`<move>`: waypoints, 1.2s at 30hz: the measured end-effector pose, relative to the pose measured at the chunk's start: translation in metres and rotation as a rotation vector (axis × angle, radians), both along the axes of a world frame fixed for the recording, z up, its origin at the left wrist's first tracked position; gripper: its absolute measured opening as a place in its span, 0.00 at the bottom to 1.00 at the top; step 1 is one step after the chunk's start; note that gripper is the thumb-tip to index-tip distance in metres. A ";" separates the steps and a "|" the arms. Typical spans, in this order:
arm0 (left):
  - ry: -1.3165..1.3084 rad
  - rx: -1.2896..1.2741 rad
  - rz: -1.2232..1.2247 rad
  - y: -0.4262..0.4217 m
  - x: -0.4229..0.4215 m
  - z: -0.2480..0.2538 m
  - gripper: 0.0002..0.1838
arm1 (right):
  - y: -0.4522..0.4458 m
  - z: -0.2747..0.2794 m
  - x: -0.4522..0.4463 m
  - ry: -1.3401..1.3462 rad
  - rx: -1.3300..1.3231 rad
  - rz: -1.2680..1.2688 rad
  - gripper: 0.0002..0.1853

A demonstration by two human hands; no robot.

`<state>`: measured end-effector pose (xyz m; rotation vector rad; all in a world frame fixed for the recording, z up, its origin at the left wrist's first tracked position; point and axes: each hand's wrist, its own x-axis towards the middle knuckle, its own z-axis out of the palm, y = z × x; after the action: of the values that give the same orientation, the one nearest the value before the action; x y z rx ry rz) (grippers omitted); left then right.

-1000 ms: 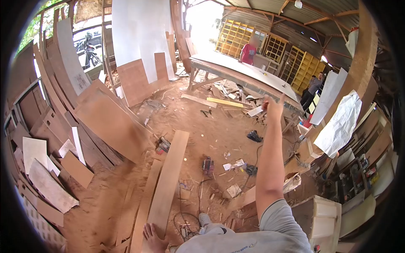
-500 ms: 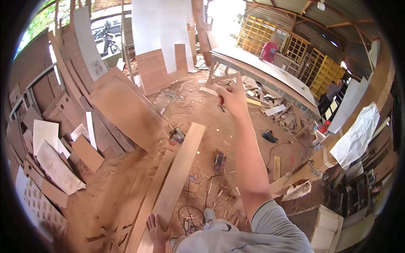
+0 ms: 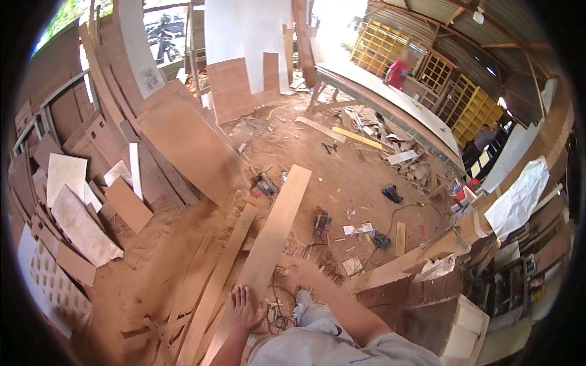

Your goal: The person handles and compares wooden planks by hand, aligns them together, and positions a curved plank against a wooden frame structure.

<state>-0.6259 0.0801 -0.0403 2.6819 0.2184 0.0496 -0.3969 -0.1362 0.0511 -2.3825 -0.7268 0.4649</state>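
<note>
A long, pale wooden plank slants from near my body out across the workspace. My left hand lies flat on its near part, fingers spread. Low over the floor, just right of the plank, my right hand is smeared by motion. I cannot make out its fingers or whether it holds anything. A second, narrower plank runs alongside on the left. Beyond my right hand, a dark red power tool rests on the dirt floor. Another power tool lies left of the plank's far end.
Wood panels lean along the left side. A large worktable stands at the back, with wood scraps beneath it. A person in a red shirt is behind it. Cables lie near my feet; a long beam runs along the right.
My right arm has come down from its raised, outstretched position to beside the plank. My left hand stays on the plank, now further forward in view. The camera view has shifted slightly.
</note>
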 end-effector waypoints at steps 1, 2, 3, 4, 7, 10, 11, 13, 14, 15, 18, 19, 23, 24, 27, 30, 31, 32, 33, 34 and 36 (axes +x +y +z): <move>0.012 -0.008 -0.020 0.000 0.013 0.000 0.60 | 0.003 -0.035 -0.012 -0.224 -0.061 0.098 0.32; 0.023 -0.016 -0.039 0.000 0.027 -0.001 0.61 | 0.008 -0.057 -0.023 -0.265 -0.060 0.115 0.33; 0.038 -0.025 -0.053 -0.002 0.039 0.001 0.61 | 0.013 -0.072 -0.030 -0.302 -0.060 0.137 0.34; 0.031 -0.033 -0.058 -0.003 0.052 0.004 0.61 | 0.018 -0.081 -0.031 -0.334 -0.062 0.134 0.33; 0.034 -0.041 -0.044 -0.006 0.095 0.010 0.60 | 0.033 -0.076 -0.017 -0.311 -0.137 0.187 0.28; 0.036 -0.032 0.020 -0.016 0.144 0.011 0.60 | 0.038 -0.053 0.036 -0.139 -0.208 0.288 0.23; 0.020 -0.027 0.047 -0.019 0.161 0.012 0.59 | 0.039 -0.055 0.057 -0.132 -0.132 0.279 0.22; 0.004 -0.024 0.097 -0.023 0.202 0.020 0.59 | 0.039 -0.056 0.108 -0.206 -0.028 0.239 0.20; 0.004 -0.029 0.122 -0.026 0.224 0.025 0.60 | 0.038 -0.056 0.139 -0.288 -0.005 0.210 0.20; 0.010 -0.037 0.145 -0.031 0.243 0.028 0.61 | 0.036 -0.054 0.168 -0.363 0.016 0.179 0.20; -0.024 -0.050 0.222 -0.037 0.294 0.025 0.63 | 0.036 -0.047 0.264 -0.256 -0.025 0.009 0.26; 0.013 -0.024 0.241 -0.039 0.303 0.027 0.63 | 0.035 -0.043 0.296 -0.279 -0.010 -0.010 0.30; -0.002 -0.004 0.270 -0.039 0.312 0.026 0.63 | 0.044 -0.026 0.402 -0.413 -0.004 -0.031 0.44; -0.044 -0.021 0.266 -0.039 0.310 0.023 0.62 | 0.047 -0.027 0.415 -0.455 -0.017 -0.022 0.47; -0.115 0.048 0.286 -0.041 0.309 0.014 0.62 | 0.054 -0.051 0.430 -0.423 -0.234 0.075 0.53; -0.103 0.041 0.305 -0.041 0.312 0.018 0.62 | 0.060 -0.074 0.433 -0.429 -0.254 0.076 0.55; -0.108 0.031 0.312 -0.042 0.315 0.019 0.62 | 0.061 -0.075 0.436 -0.402 -0.288 0.090 0.56; -0.112 0.020 0.318 -0.042 0.315 0.020 0.62 | 0.062 -0.076 0.436 -0.372 -0.322 0.103 0.57; -0.117 0.010 0.324 -0.042 0.314 0.021 0.62 | 0.062 -0.075 0.436 -0.343 -0.357 0.116 0.57; -0.130 0.013 0.324 -0.043 0.314 0.021 0.62 | 0.063 -0.074 0.436 -0.339 -0.379 0.120 0.58; -0.157 0.020 0.324 -0.044 0.314 0.022 0.61 | 0.064 -0.068 0.435 -0.333 -0.423 0.128 0.58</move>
<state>-0.3119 0.0358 -0.0181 2.6192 0.6012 0.3619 0.0381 -0.0718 -0.0170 -2.8631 -1.0167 0.2962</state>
